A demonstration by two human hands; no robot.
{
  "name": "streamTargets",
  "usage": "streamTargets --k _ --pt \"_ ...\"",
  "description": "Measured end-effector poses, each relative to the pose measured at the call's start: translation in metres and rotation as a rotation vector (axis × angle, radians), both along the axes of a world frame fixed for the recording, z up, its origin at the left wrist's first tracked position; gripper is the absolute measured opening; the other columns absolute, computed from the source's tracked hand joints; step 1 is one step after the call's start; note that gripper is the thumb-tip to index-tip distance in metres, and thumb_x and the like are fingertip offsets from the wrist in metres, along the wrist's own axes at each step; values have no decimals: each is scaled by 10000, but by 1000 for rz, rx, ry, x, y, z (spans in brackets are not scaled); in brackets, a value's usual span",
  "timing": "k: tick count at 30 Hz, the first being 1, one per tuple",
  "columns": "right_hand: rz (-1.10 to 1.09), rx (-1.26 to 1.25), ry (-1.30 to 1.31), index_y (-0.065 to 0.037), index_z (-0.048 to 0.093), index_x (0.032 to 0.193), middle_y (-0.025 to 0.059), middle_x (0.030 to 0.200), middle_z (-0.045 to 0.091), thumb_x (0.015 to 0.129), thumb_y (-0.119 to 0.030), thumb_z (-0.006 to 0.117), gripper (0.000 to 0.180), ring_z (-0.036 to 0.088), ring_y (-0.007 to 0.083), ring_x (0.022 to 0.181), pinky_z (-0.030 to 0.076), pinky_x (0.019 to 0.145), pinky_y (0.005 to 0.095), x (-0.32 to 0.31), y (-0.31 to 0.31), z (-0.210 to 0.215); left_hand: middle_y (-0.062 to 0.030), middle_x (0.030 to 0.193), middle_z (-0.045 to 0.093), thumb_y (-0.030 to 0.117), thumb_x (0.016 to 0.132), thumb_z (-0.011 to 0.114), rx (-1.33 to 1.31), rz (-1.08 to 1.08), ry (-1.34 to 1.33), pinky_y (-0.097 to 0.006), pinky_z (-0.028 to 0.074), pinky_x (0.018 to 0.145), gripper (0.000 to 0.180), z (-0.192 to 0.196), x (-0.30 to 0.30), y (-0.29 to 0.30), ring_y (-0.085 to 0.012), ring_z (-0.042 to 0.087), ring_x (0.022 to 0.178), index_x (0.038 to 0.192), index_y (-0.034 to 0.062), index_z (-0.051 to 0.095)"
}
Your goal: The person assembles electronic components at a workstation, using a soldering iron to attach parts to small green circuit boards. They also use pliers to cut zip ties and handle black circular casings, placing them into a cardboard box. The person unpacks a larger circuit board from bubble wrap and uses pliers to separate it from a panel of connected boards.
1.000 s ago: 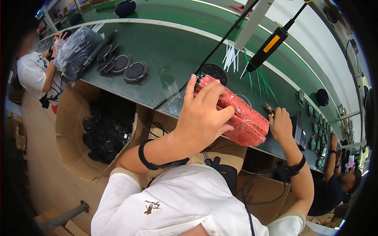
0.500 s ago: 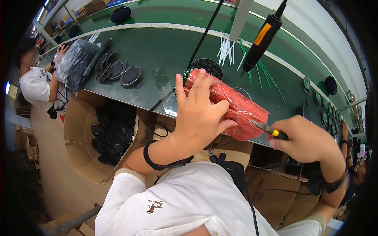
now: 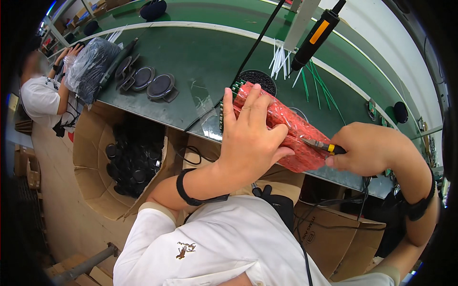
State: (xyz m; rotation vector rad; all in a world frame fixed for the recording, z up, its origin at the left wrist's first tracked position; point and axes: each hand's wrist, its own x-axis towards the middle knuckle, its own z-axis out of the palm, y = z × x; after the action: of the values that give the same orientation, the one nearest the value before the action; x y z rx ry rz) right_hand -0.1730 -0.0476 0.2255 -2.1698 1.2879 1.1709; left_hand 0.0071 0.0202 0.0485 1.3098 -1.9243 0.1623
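A red bubble-wrap bundle (image 3: 310, 131) lies tilted above the bench's near edge. Green circuit-board edges (image 3: 237, 86) stick out of its left end. My left hand (image 3: 250, 140) is spread over the bundle, with the thumb along its near side and the fingers on top, gripping it. In my right hand (image 3: 365, 150) is a pointed metal hand tool (image 3: 336, 149) with a yellow-and-black handle; the fist hides most of it, so I cannot tell its exact kind. The tool's tip rests against the red wrap, near its middle.
A round tub of small black pieces (image 3: 258, 81) stands behind the bundle. An electric screwdriver (image 3: 317, 38) hangs above white and green strips (image 3: 320, 83). Round black speaker-like parts (image 3: 161, 87) lie left. A carton of black parts (image 3: 90, 167) stands below; a co-worker (image 3: 45, 97) is far left.
The tool's tip has moved left and up along the wrap, with my right hand following and its elbow swinging outward. My left hand keeps its grip; the bundle shifts slightly right in view.
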Motion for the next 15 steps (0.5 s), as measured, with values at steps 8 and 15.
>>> streamTargets --k 8,15 --pt "73 -103 116 13 739 926 178 727 693 989 -332 642 364 711 326 734 553 731 445 20 0 4 -219 1316 537 431 610 904 -7 8 23 -779 228 1117 437 0 0 1 -476 488 1367 817 122 676" --pt "-228 -187 -138 43 698 900 186 735 678 978 -359 684 410 674 361 728 510 676 442 -17 5 37 -215 1323 534 415 615 906 12 -9 34 -781 225 1117 420 1 1 0 -482 482 1376 813 121 681"
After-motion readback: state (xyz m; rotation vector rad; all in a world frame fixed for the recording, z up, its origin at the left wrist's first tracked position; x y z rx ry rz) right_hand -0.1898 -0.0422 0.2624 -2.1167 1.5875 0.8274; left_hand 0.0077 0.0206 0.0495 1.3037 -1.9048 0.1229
